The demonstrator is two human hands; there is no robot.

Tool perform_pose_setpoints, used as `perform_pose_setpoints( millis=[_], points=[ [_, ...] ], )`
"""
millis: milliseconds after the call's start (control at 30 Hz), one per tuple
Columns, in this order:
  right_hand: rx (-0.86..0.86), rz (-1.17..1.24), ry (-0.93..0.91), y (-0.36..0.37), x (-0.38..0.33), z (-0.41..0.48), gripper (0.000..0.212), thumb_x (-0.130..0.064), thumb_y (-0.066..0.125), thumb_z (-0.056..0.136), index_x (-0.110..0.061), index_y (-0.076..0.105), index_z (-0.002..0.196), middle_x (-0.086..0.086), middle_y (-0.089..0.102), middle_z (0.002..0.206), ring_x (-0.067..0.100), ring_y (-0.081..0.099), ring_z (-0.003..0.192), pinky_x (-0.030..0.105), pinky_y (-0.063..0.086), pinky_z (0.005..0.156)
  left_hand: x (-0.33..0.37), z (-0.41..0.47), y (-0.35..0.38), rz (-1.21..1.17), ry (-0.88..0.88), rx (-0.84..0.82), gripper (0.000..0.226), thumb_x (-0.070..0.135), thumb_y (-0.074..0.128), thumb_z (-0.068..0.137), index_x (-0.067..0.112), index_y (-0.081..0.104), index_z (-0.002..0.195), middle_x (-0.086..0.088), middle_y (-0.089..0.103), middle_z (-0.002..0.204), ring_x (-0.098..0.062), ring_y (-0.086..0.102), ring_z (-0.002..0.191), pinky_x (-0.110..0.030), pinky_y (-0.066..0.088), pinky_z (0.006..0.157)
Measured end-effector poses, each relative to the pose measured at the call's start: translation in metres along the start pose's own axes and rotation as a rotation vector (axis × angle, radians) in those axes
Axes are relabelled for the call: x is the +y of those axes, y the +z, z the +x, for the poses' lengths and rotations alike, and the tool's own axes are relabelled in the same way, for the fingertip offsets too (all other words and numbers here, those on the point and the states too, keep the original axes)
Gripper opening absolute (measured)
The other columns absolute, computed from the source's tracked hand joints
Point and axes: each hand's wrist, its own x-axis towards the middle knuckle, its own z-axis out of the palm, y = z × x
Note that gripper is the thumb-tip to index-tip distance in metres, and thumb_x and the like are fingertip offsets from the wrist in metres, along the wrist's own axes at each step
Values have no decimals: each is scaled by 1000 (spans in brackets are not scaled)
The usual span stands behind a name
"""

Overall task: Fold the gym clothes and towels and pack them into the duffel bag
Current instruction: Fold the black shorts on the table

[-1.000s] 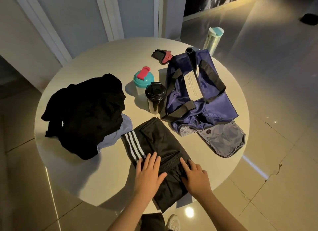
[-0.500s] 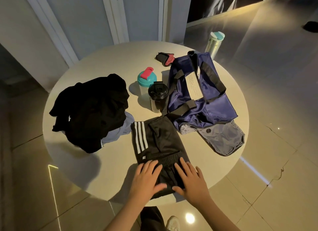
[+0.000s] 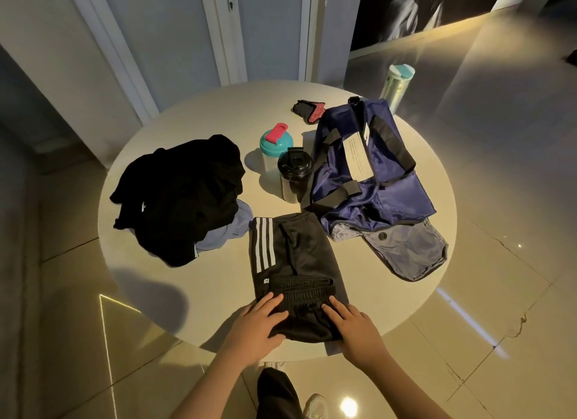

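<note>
Under the fingertips (image 3: 276,298) lies the pair of black sports shorts with three white side stripes (image 3: 296,256). They are already doubled into a narrow oblong at the near edge of the round white table (image 3: 203,115). I'd judge this the first garment folded, now being smoothed flat.

Further out to the left, a crumpled heap of black clothing (image 3: 184,193) sits on a pale blue cloth (image 3: 239,228), neither of them folded. Just beside the far right corner of the shorts, the navy satin duffel bag with black straps (image 3: 374,181) lies slack. Nothing looks packed in it, though its inside is hidden. Most of the job is yet to do.

The left hand (image 3: 254,325) and right hand (image 3: 352,328) rest palm-down on the waistband end, fingers straight and slightly spread, pressing and gripping nothing. Both forearms reach in from below, angled toward each other.
</note>
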Motion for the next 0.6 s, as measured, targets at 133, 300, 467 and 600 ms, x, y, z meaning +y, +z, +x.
perform_pose_setpoints(
  millis=[133, 300, 467, 600],
  points=[
    [75, 177, 20, -11, 0, 4, 45, -20, 55, 88, -26, 50, 132, -1, 47, 138, 20, 55, 113, 27, 43, 91, 11, 0, -32, -279, -119, 11, 36, 38, 47, 96, 30, 54, 131, 14, 44, 142, -4, 35, 134, -21, 33, 103],
    [258, 464, 174, -50, -2, 22, 23, -24, 55, 92, -18, 55, 114, -2, 62, 107, 15, 59, 92, 18, 39, 72, 11, 11, -81, -442, -250, 69, 21, 33, 47, 98, 16, 59, 104, 2, 60, 83, -2, 54, 66, -7, 40, 53],
    [378, 631, 198, -88, -5, 55, 28, -28, 61, 89, -18, 56, 115, -2, 64, 104, 13, 58, 91, 21, 44, 78, -4, 50, -103, -405, -358, 184, 26, 35, 45, 99, 12, 55, 102, 0, 60, 92, 0, 49, 69, -6, 37, 49],
    [254, 760, 234, -108, 0, 86, 61, -31, 72, 79, -21, 44, 133, -7, 52, 121, 13, 50, 112, 31, 43, 98, -23, 87, -110, -338, -407, 251, 32, 38, 45, 98, 11, 57, 111, -6, 66, 103, -14, 59, 85, -15, 39, 67]
  ],
)
